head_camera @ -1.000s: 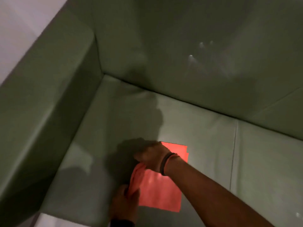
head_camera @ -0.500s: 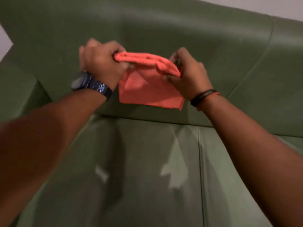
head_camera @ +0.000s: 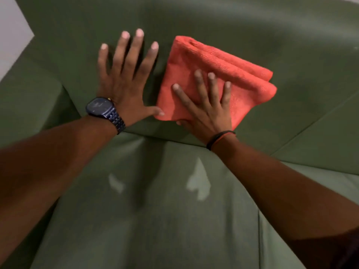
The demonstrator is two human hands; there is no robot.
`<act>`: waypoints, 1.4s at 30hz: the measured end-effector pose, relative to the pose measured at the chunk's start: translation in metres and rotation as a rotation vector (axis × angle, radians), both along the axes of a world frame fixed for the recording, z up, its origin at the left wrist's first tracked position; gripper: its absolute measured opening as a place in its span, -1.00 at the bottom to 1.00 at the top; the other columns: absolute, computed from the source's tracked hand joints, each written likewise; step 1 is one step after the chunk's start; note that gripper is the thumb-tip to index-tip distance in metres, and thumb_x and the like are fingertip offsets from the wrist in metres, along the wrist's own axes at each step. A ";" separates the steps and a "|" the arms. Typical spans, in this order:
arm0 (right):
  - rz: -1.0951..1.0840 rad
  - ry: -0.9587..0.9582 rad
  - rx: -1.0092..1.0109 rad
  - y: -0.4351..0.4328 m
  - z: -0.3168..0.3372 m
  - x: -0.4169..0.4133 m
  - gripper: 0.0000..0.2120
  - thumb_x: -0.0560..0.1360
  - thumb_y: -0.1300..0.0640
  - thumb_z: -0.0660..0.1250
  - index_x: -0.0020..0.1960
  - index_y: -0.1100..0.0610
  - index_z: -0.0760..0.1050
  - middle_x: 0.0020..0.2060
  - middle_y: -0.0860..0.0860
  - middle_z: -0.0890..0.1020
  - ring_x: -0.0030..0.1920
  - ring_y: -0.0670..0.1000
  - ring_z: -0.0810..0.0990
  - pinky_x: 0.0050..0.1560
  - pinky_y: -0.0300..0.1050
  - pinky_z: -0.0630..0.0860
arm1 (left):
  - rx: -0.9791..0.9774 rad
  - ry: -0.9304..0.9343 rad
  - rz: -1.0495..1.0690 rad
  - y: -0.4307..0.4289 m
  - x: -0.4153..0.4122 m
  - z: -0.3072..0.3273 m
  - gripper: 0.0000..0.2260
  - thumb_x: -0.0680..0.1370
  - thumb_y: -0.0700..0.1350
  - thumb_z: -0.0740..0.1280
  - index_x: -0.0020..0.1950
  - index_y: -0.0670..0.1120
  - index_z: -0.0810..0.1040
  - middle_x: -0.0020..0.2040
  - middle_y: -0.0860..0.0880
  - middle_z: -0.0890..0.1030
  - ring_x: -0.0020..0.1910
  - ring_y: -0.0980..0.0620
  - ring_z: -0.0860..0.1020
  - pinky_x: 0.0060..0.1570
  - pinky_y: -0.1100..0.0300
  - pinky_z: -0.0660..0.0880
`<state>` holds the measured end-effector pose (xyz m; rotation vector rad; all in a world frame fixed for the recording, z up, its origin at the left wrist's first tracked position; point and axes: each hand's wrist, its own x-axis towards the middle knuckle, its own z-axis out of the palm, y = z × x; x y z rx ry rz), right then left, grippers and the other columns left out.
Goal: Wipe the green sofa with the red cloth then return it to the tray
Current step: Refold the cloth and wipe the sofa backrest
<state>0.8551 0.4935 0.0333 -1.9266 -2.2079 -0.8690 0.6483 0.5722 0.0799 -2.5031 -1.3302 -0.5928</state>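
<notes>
1. Red cloth [head_camera: 211, 74], folded thick, lies flat against the backrest of the green sofa [head_camera: 252, 26], just above the seat seam; our right hand [head_camera: 206, 111] presses on its lower half, fingers spread wide, gripping nothing.
2. Our left hand [head_camera: 126, 78], wristwatch [head_camera: 101, 108] at the wrist, rests open-palmed on the backrest just beside the cloth, its thumb touching the cloth's lower corner.
3. We judge the wipe goes best with the palm flat and the pressure even, in long overlapping strokes, the fold kept together.
4. No tray is in view, so we cannot tell what it holds.
</notes>
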 end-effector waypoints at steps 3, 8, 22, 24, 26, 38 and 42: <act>0.106 -0.051 0.001 0.006 -0.002 -0.001 -0.01 0.20 -0.33 0.42 0.48 -0.20 0.00 0.49 0.04 0.23 0.46 0.15 0.05 0.37 0.27 -0.05 | -0.089 0.085 0.066 0.009 -0.011 -0.009 0.30 0.00 0.23 0.59 0.52 0.04 -0.14 0.53 -0.15 -0.01 0.47 -0.26 -0.03 0.29 -0.42 -0.08; -0.094 0.011 0.233 0.015 0.015 0.019 -0.16 0.30 -0.58 0.09 0.46 -0.17 0.15 0.39 0.20 0.38 0.39 0.28 0.26 0.35 0.34 0.05 | -0.085 0.121 0.079 0.015 -0.009 -0.009 0.35 -0.04 0.15 0.63 0.51 0.05 -0.20 0.51 -0.04 -0.05 0.46 -0.31 -0.03 0.26 -0.48 -0.04; -0.057 -0.080 0.195 0.012 -0.012 0.012 -0.27 0.40 -0.46 0.16 0.47 -0.20 0.09 0.43 0.13 0.35 0.41 0.23 0.26 0.35 0.36 0.04 | -0.097 0.132 0.080 0.009 -0.006 -0.013 0.31 0.03 0.13 0.62 0.51 0.04 -0.22 0.53 -0.11 -0.06 0.47 -0.30 -0.06 0.29 -0.47 -0.01; 0.047 -0.103 0.077 0.008 -0.024 -0.006 -0.18 0.33 -0.34 0.33 0.47 -0.22 0.05 0.46 0.07 0.30 0.43 0.19 0.23 0.35 0.33 0.01 | -0.107 0.137 0.083 0.009 -0.006 -0.011 0.29 0.05 0.12 0.62 0.51 0.04 -0.22 0.54 -0.13 -0.06 0.47 -0.29 -0.07 0.31 -0.46 -0.01; 0.187 -0.213 -0.014 0.004 -0.029 0.000 -0.15 0.32 -0.26 0.37 0.48 -0.20 0.01 0.48 0.00 0.26 0.46 0.09 0.15 0.42 0.23 0.00 | -0.119 0.145 0.078 0.009 -0.008 -0.009 0.29 0.07 0.09 0.63 0.51 0.04 -0.22 0.54 -0.13 -0.07 0.47 -0.28 -0.08 0.32 -0.44 -0.01; 0.033 -0.146 0.036 -0.001 -0.006 0.013 -0.05 0.24 -0.30 0.42 0.49 -0.17 0.01 0.47 0.13 0.25 0.45 0.21 0.19 0.37 0.33 0.02 | -0.105 -0.113 -0.011 -0.010 0.016 -0.006 -0.01 0.09 0.35 0.49 0.40 0.00 0.22 0.43 -0.17 0.30 0.33 -0.30 0.28 0.21 -0.21 0.27; -0.062 0.052 0.144 -0.001 0.027 0.029 -0.09 0.27 -0.48 0.25 0.48 -0.12 0.07 0.45 0.18 0.28 0.45 0.21 0.20 0.38 0.17 0.06 | -0.126 -0.263 0.133 -0.002 0.042 0.013 -0.39 0.14 0.29 0.48 0.03 0.01 0.41 0.12 -0.11 0.50 0.03 -0.19 0.43 -0.10 -0.03 0.34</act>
